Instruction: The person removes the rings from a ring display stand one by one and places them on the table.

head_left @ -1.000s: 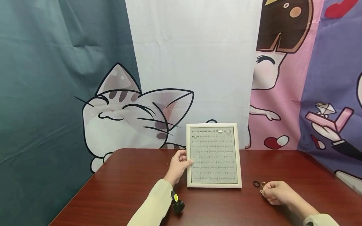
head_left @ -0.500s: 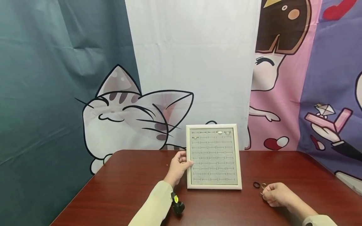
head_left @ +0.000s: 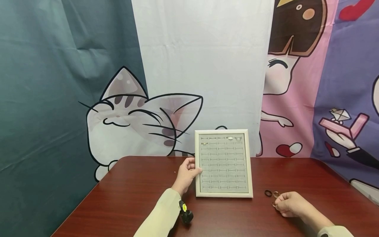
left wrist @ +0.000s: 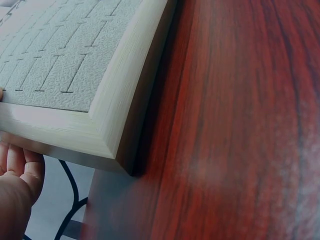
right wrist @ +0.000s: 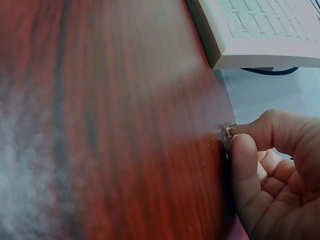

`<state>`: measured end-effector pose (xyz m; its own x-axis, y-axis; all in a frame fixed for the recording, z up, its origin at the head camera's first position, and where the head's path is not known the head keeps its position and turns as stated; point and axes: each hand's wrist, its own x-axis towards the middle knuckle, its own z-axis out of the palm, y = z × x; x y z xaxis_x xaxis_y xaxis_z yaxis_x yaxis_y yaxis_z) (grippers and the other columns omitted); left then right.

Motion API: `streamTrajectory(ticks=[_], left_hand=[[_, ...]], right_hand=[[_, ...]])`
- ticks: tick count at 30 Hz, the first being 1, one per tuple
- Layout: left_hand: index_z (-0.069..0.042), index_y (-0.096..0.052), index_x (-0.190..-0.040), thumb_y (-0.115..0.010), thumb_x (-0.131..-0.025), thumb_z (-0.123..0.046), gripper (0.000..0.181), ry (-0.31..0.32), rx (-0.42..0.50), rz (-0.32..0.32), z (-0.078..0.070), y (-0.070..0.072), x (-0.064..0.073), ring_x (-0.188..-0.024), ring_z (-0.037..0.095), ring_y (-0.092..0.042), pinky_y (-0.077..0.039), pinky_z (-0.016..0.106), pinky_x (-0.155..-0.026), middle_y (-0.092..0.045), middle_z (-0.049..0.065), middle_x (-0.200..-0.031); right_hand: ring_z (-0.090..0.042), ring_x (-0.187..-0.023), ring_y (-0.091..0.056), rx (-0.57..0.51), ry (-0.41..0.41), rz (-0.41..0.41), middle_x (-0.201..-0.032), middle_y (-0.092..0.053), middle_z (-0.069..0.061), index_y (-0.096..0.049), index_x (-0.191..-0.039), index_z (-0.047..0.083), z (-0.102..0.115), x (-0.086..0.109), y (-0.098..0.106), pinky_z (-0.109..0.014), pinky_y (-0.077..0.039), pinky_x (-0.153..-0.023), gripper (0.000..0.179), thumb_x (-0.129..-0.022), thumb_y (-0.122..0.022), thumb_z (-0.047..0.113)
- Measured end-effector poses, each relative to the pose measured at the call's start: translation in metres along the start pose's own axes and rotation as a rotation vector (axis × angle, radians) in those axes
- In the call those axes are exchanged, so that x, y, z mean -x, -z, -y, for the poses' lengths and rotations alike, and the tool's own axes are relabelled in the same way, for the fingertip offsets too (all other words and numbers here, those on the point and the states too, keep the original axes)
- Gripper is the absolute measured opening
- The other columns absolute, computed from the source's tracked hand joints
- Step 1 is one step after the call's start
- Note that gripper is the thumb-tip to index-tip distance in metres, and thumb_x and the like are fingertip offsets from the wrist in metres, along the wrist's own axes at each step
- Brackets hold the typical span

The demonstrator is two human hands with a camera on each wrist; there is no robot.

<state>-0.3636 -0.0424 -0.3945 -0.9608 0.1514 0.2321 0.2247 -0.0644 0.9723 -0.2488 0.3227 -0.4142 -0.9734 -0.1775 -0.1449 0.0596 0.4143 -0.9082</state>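
A white-framed ring display board (head_left: 224,164) with grey slotted padding stands upright, leaning slightly back, on the table. Along its left edge my left hand (head_left: 185,176) grips the frame, thumb over the front and fingers behind. In the left wrist view, the fingers (left wrist: 22,167) show against the frame's side. My right hand (head_left: 291,204) is low on the table to the board's right. Its thumb and index finger pinch a small gold-coloured ring (right wrist: 228,131), seen best in the right wrist view. Just beyond the fingertips lie a black ring (head_left: 267,193) and another gold ring (head_left: 276,194).
Three rings sit in the board's upper slots: a bright silver ring (head_left: 230,138), a second silver ring (head_left: 238,138) and a gold-toned ring (head_left: 204,143). The reddish-brown table (head_left: 133,197) ends before a cartoon-printed cloth (head_left: 207,65). A black wrist camera (head_left: 186,214) hangs beside the left sleeve.
My right hand has shifted very slightly toward the near edge, and the gold ring behind its fingertips shows more fully. The left hand and board hold their place.
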Motion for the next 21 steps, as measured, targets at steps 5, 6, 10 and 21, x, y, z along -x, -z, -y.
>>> streamTrajectory(ticks=[5,6,10,21], left_hand=[[-0.004,-0.05,-0.113,-0.065,-0.076,0.0,0.04,-0.003,-0.006,0.0,0.0,0.0,0.0,-0.075,0.011,-0.062,-0.052,0.028,-0.07,-0.064,0.007,-0.089],[-0.004,-0.05,-0.113,-0.066,-0.076,0.0,0.04,-0.003,-0.006,0.001,0.0,0.0,0.0,-0.075,0.011,-0.062,-0.052,0.028,-0.07,-0.064,0.007,-0.089],[-0.003,-0.05,-0.114,-0.065,-0.076,0.0,0.04,-0.005,-0.005,0.002,0.0,-0.001,0.0,-0.075,0.01,-0.062,-0.052,0.028,-0.07,-0.063,0.009,-0.091],[-0.003,-0.05,-0.114,-0.065,-0.076,0.002,0.041,0.022,-0.005,0.004,-0.008,-0.001,0.001,-0.072,0.01,-0.06,-0.051,0.027,-0.07,-0.063,0.009,-0.09]], right_hand=[[-0.005,-0.059,-0.053,-0.016,0.002,-0.001,-0.069,-0.056,0.005,-0.056,-0.083,-0.011,0.001,0.001,0.0,-0.022,-0.049,-0.055,0.016,-0.075,-0.057,0.004],[-0.005,-0.06,-0.053,-0.022,0.002,0.002,-0.07,-0.057,0.005,-0.057,-0.082,-0.01,0.001,0.001,0.0,-0.022,-0.049,-0.056,0.015,-0.075,-0.057,0.004],[-0.004,-0.062,-0.053,-0.052,0.002,0.02,-0.071,-0.058,0.005,-0.059,-0.081,-0.002,0.003,0.001,0.002,-0.02,-0.049,-0.057,0.009,-0.077,-0.056,0.004],[-0.004,-0.059,-0.052,-0.019,0.048,-0.05,-0.069,-0.056,0.004,-0.059,-0.085,-0.005,0.041,-0.016,0.003,-0.021,-0.048,-0.055,0.012,-0.08,-0.054,0.005]])
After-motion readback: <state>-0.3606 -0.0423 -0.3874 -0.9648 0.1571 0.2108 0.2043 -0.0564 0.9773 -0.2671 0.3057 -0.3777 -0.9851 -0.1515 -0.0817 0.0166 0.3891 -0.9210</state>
